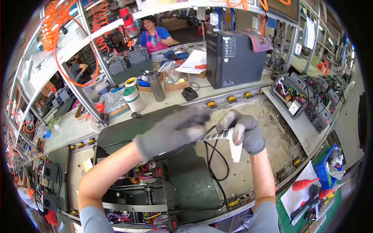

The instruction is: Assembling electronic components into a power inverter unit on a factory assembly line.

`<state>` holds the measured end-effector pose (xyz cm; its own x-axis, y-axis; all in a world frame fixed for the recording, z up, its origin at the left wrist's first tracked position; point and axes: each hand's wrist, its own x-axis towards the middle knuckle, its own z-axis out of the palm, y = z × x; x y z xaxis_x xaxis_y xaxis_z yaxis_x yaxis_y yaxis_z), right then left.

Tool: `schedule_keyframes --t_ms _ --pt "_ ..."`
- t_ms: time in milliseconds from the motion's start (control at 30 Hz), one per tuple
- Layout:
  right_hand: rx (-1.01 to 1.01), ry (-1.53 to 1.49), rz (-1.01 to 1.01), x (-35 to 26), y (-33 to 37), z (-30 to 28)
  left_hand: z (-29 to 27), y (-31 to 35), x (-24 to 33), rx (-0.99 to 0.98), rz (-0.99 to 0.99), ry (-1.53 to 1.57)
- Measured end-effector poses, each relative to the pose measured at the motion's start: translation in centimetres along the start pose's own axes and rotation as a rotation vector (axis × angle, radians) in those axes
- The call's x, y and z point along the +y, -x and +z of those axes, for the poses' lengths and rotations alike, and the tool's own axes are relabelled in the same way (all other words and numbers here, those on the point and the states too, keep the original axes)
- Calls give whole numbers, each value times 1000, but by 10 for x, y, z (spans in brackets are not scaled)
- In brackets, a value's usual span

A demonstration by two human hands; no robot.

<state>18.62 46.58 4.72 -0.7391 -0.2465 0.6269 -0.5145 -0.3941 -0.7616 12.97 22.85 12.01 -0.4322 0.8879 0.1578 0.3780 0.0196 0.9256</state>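
My right hand (pixel 250 134), in a grey glove with whitish fingertips, is closed on a strip of labels (pixel 218 136). The strip is white with dark bars, and its plain white end hangs below my fingers. My left hand (pixel 171 132), gloved the same way, is at the strip's other end. Motion smears its fingers, so their grip on the strip is unclear. Black cable (pixel 211 165) hangs in loops below the strip. Under my left forearm lies an opened electronic unit (pixel 149 194) with coloured wires, partly covered by the arm.
Dark green mats (pixel 190 182) lie on the roller-edged line. Behind stand a steel tumbler (pixel 156 87), a white-and-green container (pixel 133 99) and a dark computer case (pixel 229 58). Opened units (pixel 299 97) sit at right, near red-tipped bottles (pixel 305 183). A person (pixel 155 37) sits across the bench.
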Motion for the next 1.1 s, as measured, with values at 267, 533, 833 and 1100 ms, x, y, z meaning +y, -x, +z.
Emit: schedule_keyframes --t_ms 267,533,833,1100 --pt "65 593 -136 -42 -15 16 2 -24 7 -70 -112 88" --pt "714 1284 -435 -67 4 62 39 -40 32 255 126 179" --pt "710 1215 -399 -72 -5 79 67 -29 48 333 149 137" --pt "488 1180 -182 -29 -18 92 30 5 21 589 178 -735"
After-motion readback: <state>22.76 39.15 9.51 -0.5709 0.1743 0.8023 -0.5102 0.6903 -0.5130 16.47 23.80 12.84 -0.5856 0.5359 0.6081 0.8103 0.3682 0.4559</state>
